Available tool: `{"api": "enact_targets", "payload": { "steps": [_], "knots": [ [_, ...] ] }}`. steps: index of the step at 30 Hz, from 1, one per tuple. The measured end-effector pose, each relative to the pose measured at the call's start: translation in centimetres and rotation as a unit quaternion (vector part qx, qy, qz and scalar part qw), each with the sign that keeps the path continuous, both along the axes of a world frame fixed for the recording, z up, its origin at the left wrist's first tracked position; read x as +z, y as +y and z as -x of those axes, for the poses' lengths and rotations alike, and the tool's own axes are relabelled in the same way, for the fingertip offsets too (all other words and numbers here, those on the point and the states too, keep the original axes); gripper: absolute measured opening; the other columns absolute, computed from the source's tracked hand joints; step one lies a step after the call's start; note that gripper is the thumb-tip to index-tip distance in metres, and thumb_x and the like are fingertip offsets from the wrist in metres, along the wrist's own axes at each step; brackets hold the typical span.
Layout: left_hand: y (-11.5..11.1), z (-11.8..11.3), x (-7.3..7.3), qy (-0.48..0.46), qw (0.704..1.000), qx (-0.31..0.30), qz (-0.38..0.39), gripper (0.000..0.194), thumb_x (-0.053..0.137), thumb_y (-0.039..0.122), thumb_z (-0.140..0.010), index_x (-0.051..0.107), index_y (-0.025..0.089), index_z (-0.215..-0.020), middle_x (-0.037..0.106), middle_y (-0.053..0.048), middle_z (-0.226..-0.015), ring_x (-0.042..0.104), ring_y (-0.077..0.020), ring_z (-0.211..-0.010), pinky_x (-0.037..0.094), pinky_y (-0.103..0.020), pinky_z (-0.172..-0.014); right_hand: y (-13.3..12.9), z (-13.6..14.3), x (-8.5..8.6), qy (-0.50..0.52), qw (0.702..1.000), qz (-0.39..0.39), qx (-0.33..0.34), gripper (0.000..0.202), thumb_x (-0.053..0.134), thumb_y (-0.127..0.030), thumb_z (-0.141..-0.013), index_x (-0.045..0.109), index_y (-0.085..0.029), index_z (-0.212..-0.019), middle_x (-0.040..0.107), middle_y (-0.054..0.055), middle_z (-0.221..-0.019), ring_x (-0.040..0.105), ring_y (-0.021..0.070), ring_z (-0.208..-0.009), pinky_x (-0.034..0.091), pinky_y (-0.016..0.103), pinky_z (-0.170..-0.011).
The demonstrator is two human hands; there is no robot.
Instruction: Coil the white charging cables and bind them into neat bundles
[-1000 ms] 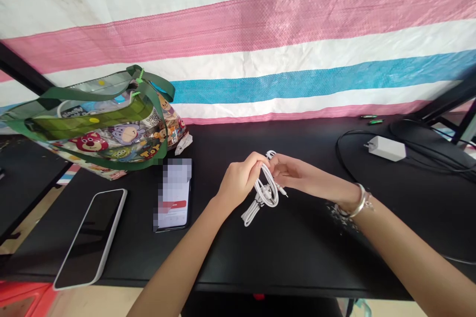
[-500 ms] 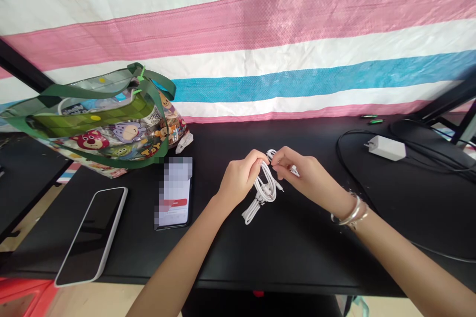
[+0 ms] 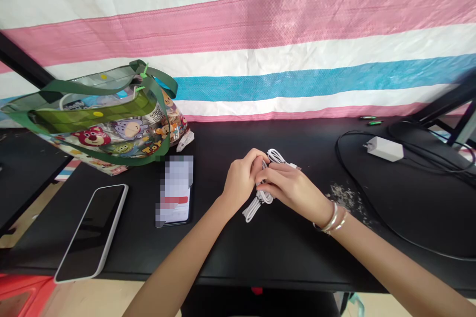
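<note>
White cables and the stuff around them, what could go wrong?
The white cables might tangle: the left hand grips loops, the right hand curls over them, and another bundle lies just behind.

The white-edged phone could fall if bumped, since its near end reaches the front edge of the desk.

The scraps lie close by the right wrist, so that arm could brush them about.
</note>
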State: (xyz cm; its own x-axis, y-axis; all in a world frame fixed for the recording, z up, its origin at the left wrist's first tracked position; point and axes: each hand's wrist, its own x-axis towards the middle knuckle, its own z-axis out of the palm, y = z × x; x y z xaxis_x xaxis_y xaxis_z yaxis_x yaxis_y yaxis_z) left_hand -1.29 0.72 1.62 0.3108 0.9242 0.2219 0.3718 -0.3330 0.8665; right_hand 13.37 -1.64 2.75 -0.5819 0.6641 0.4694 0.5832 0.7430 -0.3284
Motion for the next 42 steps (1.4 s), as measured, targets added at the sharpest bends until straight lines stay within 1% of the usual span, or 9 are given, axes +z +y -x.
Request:
{"api": "enact_targets", "payload": {
  "steps": [3,6,10,13,17,20,29,37,42],
  "knots": [
    [-0.1,-0.1,-0.1,-0.018,0.999,0.001,0.034,0.023,0.037,0.026,-0.09,0.054,0.02,-0.074,0.048,0.008,-0.052,0.044,-0.0084,-0.047,0.033,-0.021,-0.051,0.1,0.1,-0.3,-0.015,1.0,0.008,0.014,0.027,0.041,-0.034,-0.096,0.058,-0.02,-0.082,0.062,0.005,-0.07,0.057,0.0174,-0.064,0.043,0.026,-0.055],
    [-0.1,-0.2,-0.2,-0.022,0.999,0.006,0.047,0.023,0.038,0.026,-0.088,0.053,0.02,-0.073,0.045,0.008,-0.05,0.043,-0.0085,-0.046,0.033,-0.021,-0.051,0.2,0.2,-0.6,-0.014,1.0,-0.01,0.026,0.025,0.042,-0.033,-0.096,0.059,-0.019,-0.084,0.063,0.006,-0.071,0.057,0.0176,-0.063,0.042,0.027,-0.055],
    [0.0,-0.2,-0.5,-0.02,0.998,0.016,0.053,0.024,0.037,0.027,-0.089,0.055,0.02,-0.074,0.047,0.007,-0.051,0.045,-0.0093,-0.048,0.033,-0.021,-0.051,0.2,0.4,-0.7,-0.018,0.999,-0.043,0.028,0.033,0.036,-0.031,-0.098,0.059,-0.02,-0.077,0.059,0.004,-0.063,0.052,0.0169,-0.058,0.04,0.027,-0.053],
    [0.1,-0.2,-0.5,-0.016,0.999,0.02,0.044,0.026,0.037,0.028,-0.09,0.056,0.02,-0.075,0.05,0.006,-0.053,0.046,-0.0096,-0.048,0.035,-0.021,-0.052,0.2,0.5,-0.7,-0.01,0.999,-0.025,0.017,0.037,0.033,-0.03,-0.099,0.056,-0.021,-0.072,0.056,0.003,-0.06,0.05,0.0163,-0.056,0.039,0.027,-0.054],
    [0.3,-0.1,-0.4,-0.004,1.0,0.016,0.015,0.024,0.038,0.025,-0.091,0.056,0.02,-0.075,0.052,0.006,-0.055,0.046,-0.0091,-0.048,0.036,-0.021,-0.054,0.2,0.4,-0.9,0.064,0.997,0.031,-0.023,0.03,0.036,-0.03,-0.098,0.051,-0.022,-0.073,0.056,0.002,-0.064,0.052,0.0153,-0.058,0.04,0.026,-0.053],
    [0.2,0.0,-0.2,0.017,1.0,0.018,-0.015,0.023,0.038,0.021,-0.091,0.057,0.02,-0.077,0.053,0.006,-0.056,0.047,-0.0087,-0.048,0.037,-0.02,-0.054,0.1,0.4,-1.2,0.119,0.989,0.067,-0.056,0.025,0.04,-0.027,-0.095,0.046,-0.023,-0.072,0.055,0.0,-0.064,0.049,0.0138,-0.054,0.04,0.025,-0.052],
    [0.3,0.5,0.1,0.083,0.994,0.018,-0.074,0.022,0.037,0.022,-0.093,0.057,0.022,-0.086,0.064,0.004,-0.068,0.057,-0.0098,-0.053,0.041,-0.019,-0.057,0.0,0.6,-1.3,0.189,0.961,0.155,-0.125,0.015,0.043,-0.027,-0.089,0.042,-0.024,-0.074,0.048,-0.003,-0.058,0.043,0.0129,-0.048,0.036,0.025,-0.049],
    [0.5,0.6,-0.1,0.199,0.963,0.02,-0.178,0.017,0.042,0.026,-0.095,0.058,0.022,-0.091,0.067,0.003,-0.071,0.059,-0.0099,-0.053,0.038,-0.019,-0.054,0.2,0.5,-1.5,0.238,0.939,0.183,-0.166,0.014,0.046,-0.026,-0.085,0.041,-0.024,-0.072,0.041,-0.006,-0.054,0.039,0.0116,-0.046,0.034,0.024,-0.049],
    [0.2,0.3,-0.3,0.249,0.943,0.024,-0.22,0.013,0.048,0.027,-0.093,0.059,0.021,-0.095,0.069,0.002,-0.07,0.064,-0.013,-0.06,0.037,-0.019,-0.051,0.6,0.2,-1.8,0.279,0.92,0.194,-0.196,0.015,0.047,-0.029,-0.084,0.043,-0.024,-0.071,0.045,-0.005,-0.054,0.042,0.0116,-0.048,0.034,0.024,-0.049]
  ]
}}
